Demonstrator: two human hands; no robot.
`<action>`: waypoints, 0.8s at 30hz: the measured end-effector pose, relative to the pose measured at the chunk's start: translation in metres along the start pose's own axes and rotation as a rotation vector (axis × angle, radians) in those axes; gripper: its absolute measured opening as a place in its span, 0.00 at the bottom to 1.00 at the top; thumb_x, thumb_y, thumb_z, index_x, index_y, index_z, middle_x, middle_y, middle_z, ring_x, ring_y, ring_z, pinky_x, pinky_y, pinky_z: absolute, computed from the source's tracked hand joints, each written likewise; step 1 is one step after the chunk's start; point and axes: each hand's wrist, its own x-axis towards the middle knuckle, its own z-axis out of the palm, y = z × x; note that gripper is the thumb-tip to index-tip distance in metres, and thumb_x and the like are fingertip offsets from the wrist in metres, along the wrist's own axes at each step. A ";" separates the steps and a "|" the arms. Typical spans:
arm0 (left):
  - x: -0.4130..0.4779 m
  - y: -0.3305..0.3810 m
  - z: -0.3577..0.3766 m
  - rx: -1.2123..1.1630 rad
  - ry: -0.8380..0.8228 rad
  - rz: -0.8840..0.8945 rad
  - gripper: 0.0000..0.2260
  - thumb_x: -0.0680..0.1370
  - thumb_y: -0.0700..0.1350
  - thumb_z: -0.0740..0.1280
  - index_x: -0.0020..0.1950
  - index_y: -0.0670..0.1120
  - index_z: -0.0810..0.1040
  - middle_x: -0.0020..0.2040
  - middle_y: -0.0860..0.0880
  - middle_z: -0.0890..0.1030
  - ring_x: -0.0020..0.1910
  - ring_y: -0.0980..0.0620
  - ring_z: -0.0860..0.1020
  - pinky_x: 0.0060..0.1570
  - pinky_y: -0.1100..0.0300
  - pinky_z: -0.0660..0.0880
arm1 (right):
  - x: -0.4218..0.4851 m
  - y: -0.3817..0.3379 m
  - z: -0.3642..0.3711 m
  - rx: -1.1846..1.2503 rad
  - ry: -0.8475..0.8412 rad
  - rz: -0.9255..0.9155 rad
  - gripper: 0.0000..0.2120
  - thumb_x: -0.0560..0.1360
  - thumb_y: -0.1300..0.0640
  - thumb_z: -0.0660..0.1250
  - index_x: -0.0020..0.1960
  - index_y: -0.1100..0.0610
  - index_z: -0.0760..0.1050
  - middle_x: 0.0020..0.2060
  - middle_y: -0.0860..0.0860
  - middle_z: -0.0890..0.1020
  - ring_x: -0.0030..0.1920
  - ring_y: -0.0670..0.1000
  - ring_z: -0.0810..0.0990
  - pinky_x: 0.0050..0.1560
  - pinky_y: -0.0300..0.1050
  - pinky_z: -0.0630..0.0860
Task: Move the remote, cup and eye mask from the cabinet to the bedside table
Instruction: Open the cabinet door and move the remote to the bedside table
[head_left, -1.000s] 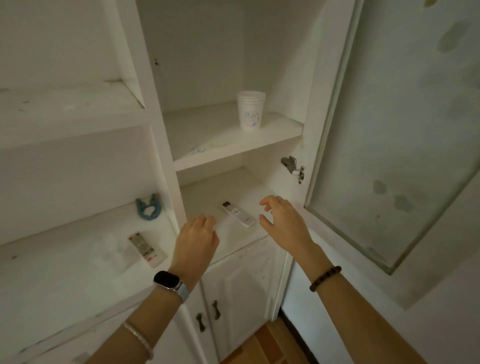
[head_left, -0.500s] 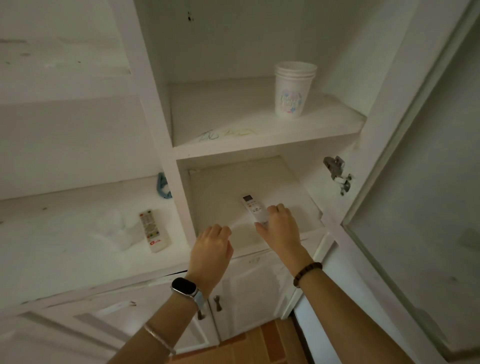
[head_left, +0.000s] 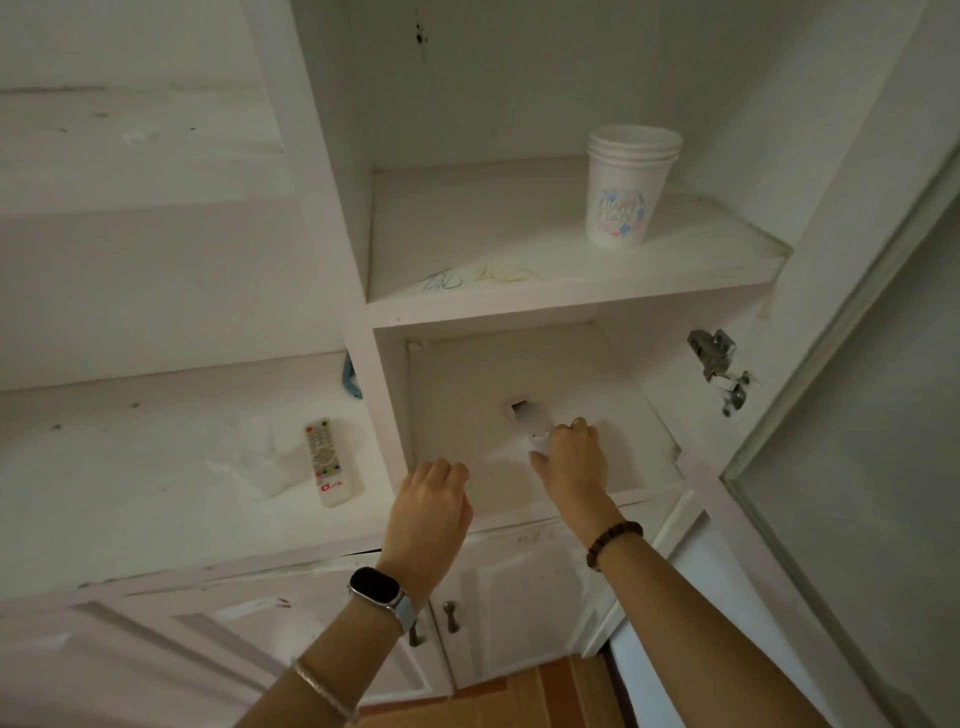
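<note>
Status: first pick-up in hand, nothing yet delivered (the bedside table is out of view). Entry one, white remote (head_left: 523, 420): lower right compartment of the cabinet (head_left: 332, 218), display end towards the back, near end taken by the right hand (head_left: 571, 462), whose fingers (head_left: 576, 426) are curled down round it in a grip; whether it has lifted off the shelf cannot be told. Entry two, paper cups (head_left: 626, 187): a nested stack, upright on the shelf above, untouched and well apart from both hands. Entry three, eye mask: not identified with certainty; a blue object (head_left: 349, 376) shows partly behind the divider in the left compartment and may be it. Left hand (head_left: 428, 512): held over the front edge of the lower compartment, back uppermost, its fingers (head_left: 441, 470) loosely curled and holding nothing. Right arm reaches forward into the compartment, wrist bent down. Also in the left compartment: a TV remote (head_left: 330, 462) beside a piece of crumpled clear plastic (head_left: 254, 457). Outstanding, by estimate: all three carries.
</note>
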 end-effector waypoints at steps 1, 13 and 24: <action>-0.001 0.001 -0.001 -0.032 0.006 -0.010 0.08 0.71 0.36 0.68 0.49 0.44 0.78 0.43 0.48 0.78 0.42 0.49 0.76 0.43 0.55 0.77 | -0.001 0.000 0.000 0.002 0.009 -0.009 0.20 0.75 0.48 0.69 0.57 0.64 0.75 0.56 0.57 0.75 0.56 0.53 0.73 0.50 0.42 0.77; -0.007 0.005 -0.009 -1.085 -0.054 -0.588 0.11 0.80 0.36 0.56 0.58 0.41 0.76 0.49 0.44 0.82 0.50 0.48 0.81 0.52 0.59 0.77 | -0.091 0.009 -0.031 0.261 0.085 -0.217 0.19 0.75 0.57 0.70 0.63 0.58 0.71 0.56 0.53 0.74 0.55 0.52 0.74 0.49 0.39 0.74; -0.100 -0.011 -0.043 -1.550 -0.223 -0.740 0.13 0.80 0.35 0.55 0.58 0.36 0.77 0.54 0.39 0.82 0.55 0.43 0.80 0.60 0.51 0.74 | -0.212 -0.008 -0.028 0.272 -0.019 -0.225 0.22 0.73 0.60 0.70 0.66 0.58 0.71 0.58 0.53 0.75 0.59 0.52 0.74 0.56 0.42 0.74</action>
